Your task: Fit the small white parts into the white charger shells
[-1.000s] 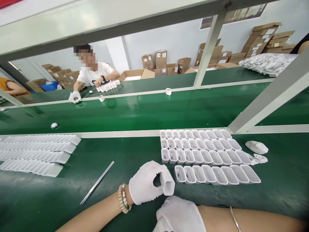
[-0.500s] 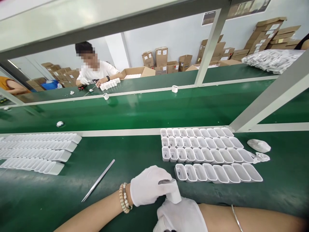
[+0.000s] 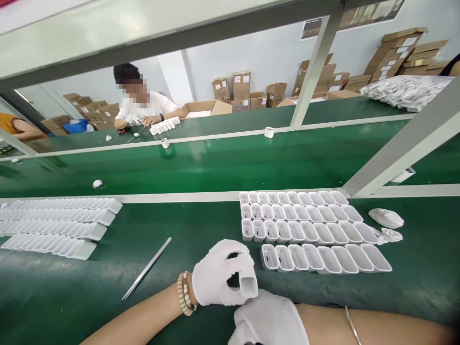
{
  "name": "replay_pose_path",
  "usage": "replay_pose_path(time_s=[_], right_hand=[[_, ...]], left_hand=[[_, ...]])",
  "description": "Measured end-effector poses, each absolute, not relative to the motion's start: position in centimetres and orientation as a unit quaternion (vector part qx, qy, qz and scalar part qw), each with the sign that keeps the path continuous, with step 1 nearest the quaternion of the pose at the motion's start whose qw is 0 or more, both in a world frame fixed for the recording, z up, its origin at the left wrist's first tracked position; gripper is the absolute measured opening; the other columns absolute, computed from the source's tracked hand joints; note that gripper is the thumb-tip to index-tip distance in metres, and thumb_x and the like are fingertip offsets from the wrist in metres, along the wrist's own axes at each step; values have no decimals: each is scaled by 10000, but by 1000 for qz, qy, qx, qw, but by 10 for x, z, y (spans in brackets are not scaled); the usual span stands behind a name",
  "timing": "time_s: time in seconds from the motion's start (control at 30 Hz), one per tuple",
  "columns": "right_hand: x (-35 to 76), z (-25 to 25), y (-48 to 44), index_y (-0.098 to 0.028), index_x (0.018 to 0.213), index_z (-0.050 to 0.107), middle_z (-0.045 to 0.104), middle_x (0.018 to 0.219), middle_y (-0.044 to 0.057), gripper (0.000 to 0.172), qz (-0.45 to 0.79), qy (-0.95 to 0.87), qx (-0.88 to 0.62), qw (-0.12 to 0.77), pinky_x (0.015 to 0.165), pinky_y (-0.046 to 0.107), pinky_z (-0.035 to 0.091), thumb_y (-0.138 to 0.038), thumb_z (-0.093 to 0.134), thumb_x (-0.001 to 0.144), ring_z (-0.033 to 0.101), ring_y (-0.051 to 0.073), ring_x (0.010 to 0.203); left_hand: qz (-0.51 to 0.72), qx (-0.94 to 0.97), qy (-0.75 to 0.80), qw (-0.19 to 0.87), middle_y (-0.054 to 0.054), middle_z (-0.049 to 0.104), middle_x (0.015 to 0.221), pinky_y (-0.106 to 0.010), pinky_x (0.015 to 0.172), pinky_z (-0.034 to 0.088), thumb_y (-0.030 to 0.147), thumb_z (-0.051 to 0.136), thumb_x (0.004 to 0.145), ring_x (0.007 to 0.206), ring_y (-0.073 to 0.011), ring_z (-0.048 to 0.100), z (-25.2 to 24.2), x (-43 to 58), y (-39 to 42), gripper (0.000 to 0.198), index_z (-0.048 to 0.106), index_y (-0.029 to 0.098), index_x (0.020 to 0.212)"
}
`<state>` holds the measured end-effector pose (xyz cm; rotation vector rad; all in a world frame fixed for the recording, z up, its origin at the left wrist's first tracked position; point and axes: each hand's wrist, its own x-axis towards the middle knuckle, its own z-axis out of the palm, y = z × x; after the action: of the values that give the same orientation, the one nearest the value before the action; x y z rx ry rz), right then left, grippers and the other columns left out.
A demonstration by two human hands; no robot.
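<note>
My left hand point(image 3: 217, 278), in a white glove, grips a white plastic shell point(image 3: 247, 282) with its open end turned toward me, near the front edge of the green bench. My right hand point(image 3: 268, 318), also gloved, rests just below the shell with its fingers curled down and mostly out of sight; whether it holds anything is hidden. To the right of the shell, several rows of empty white shells point(image 3: 309, 230) stand side by side. Metal tweezers point(image 3: 146, 268) lie on the bench to the left of my left hand.
More rows of white shells point(image 3: 57, 227) lie at the left. A crumpled white cloth point(image 3: 386, 218) sits at the right. Single shells point(image 3: 269, 132) ride the green conveyor point(image 3: 215, 163) beyond. A person in a white shirt point(image 3: 143, 108) works opposite. A slanted frame post point(image 3: 398, 143) crosses the right.
My left hand tipped the shell down toward my right hand, then turned it back up so the open end faces me. Loose parts on the conveyor drifted right.
</note>
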<state>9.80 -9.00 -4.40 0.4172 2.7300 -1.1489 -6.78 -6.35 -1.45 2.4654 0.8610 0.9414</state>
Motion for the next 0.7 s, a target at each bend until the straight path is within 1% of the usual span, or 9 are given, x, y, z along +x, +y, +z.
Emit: replay_pose_path(time_s=[0.07, 0.17, 0.27, 0.33, 0.4, 0.47, 0.57, 0.63, 0.7], right_hand=[[98, -46, -91, -208, 620, 500, 497, 588, -65, 179, -378, 913, 141, 59, 497, 246, 271, -245, 605, 761, 423, 105, 511], [96, -42, -90, -200, 620, 497, 526, 626, -62, 190, -368, 923, 103, 35, 510, 243, 273, -220, 609, 771, 426, 104, 544], [94, -37, -89, -194, 614, 487, 531, 634, -53, 203, -358, 928, 94, 38, 504, 247, 268, -195, 616, 769, 419, 103, 551], [94, -37, -89, -198, 610, 493, 521, 620, -59, 182, -358, 926, 108, 54, 483, 245, 253, -187, 627, 732, 412, 101, 529], [94, -40, -90, -203, 597, 492, 495, 585, -66, 173, -366, 920, 121, 66, 463, 242, 237, -192, 632, 699, 397, 97, 490], [95, -43, -90, -206, 587, 489, 459, 543, -67, 181, -372, 916, 137, 65, 453, 241, 228, -215, 627, 704, 380, 95, 458], [95, -43, -90, -216, 610, 524, 426, 514, -70, 147, -365, 920, 129, 54, 452, 240, 218, -220, 621, 720, 367, 95, 441], [95, -41, -90, -223, 637, 546, 429, 519, -73, 120, -360, 924, 121, 49, 456, 239, 215, -208, 613, 736, 373, 96, 446], [95, -40, -89, -218, 634, 537, 430, 522, -72, 131, -360, 923, 123, 54, 459, 238, 216, -199, 610, 742, 379, 96, 451]], left_hand=[[338, 874, 285, 202, -89, 655, 1045, -364, 846, 539, 359, 741, 668, 939, -229, 645, -14, -69, -61, 358, 594, 201, 954], [279, 895, 265, 226, -72, 688, 968, -371, 834, 545, 449, 785, 649, 883, -232, 662, -14, -68, -59, 505, 579, 195, 1033], [261, 894, 275, 238, -60, 698, 936, -370, 808, 554, 429, 777, 661, 854, -232, 676, -16, -66, -59, 516, 564, 207, 1074], [307, 879, 282, 231, -72, 696, 967, -390, 824, 561, 391, 754, 677, 883, -242, 682, -18, -67, -61, 515, 542, 209, 1110], [358, 861, 286, 219, -80, 691, 993, -404, 840, 567, 316, 713, 712, 912, -242, 685, -19, -67, -62, 471, 524, 213, 1131], [380, 850, 298, 210, -82, 688, 1012, -406, 848, 574, 253, 684, 733, 935, -239, 687, -19, -67, -63, 434, 520, 218, 1133], [361, 847, 331, 204, -89, 685, 1059, -409, 873, 575, 234, 699, 742, 974, -243, 685, -19, -67, -63, 432, 530, 213, 1139], [327, 851, 356, 205, -90, 681, 1101, -415, 895, 571, 246, 737, 734, 1007, -248, 678, -20, -67, -63, 472, 533, 213, 1159], [283, 861, 369, 206, -86, 678, 1130, -421, 911, 564, 247, 777, 716, 1028, -252, 671, -22, -66, -62, 523, 532, 215, 1177]])
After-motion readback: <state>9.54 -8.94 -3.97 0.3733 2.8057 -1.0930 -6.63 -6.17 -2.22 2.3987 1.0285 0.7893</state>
